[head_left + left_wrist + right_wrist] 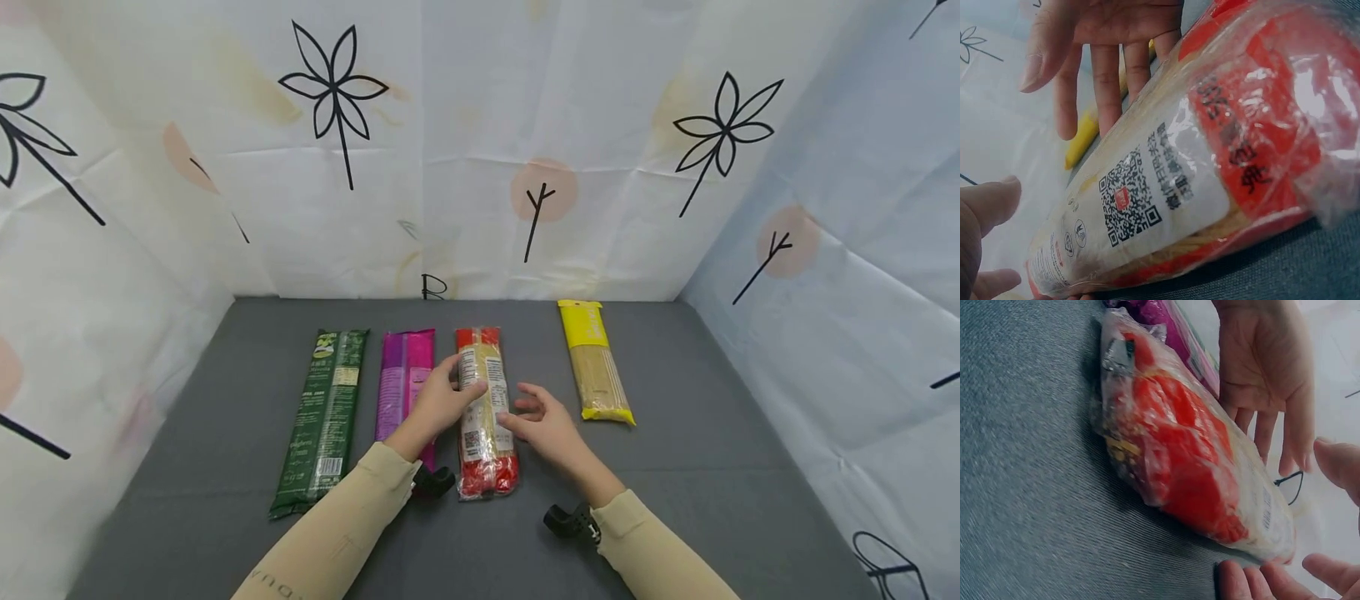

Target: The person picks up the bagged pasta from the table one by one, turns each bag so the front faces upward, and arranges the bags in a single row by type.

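A red and clear pack of dried noodles (486, 417) lies lengthwise on the grey cloth between the two hands. My left hand (441, 398) is at its left side, fingers spread and thumb reaching over the label. On the right side, my right hand (549, 425) has loosely bent fingers, with the thumb pointing toward the pack. In the left wrist view the pack's QR code (1129, 197) and shiny wrapper fill the middle. From the right wrist, the crumpled red end (1179, 456) shows, with the left hand (1266, 375) beyond it. Neither hand grips the pack.
Left of the red pack lie a purple and pink pack (393, 387), partly behind the left hand, and a long dark green pack (318, 425). A yellow noodle pack (597, 367) lies at the back right. Patterned white cloth walls (465, 208) enclose the table (720, 500).
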`<state>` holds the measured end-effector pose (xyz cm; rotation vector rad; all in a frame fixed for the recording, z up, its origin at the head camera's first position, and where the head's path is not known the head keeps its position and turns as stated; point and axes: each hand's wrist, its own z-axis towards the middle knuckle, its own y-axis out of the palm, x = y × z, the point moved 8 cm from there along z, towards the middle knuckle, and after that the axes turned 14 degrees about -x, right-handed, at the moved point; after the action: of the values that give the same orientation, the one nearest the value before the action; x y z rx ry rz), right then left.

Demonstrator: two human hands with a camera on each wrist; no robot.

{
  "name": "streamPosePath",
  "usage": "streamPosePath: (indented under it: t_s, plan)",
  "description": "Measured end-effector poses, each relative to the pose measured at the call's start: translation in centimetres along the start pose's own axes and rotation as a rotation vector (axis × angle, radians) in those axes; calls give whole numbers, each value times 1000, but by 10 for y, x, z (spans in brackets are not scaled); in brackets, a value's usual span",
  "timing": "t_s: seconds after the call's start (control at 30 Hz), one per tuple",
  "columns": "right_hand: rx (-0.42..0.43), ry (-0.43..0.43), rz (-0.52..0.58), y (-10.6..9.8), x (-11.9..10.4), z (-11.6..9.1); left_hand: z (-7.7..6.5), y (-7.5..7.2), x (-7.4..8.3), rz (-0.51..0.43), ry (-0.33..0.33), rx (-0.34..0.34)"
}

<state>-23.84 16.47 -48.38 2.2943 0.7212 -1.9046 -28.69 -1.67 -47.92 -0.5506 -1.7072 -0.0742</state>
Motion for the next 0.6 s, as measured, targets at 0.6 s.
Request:
streamPosePath:
  t_s: [0.6]
  plan:
    - [-8,59,-80,11,6,5,9,7,2,320,-84,-12]
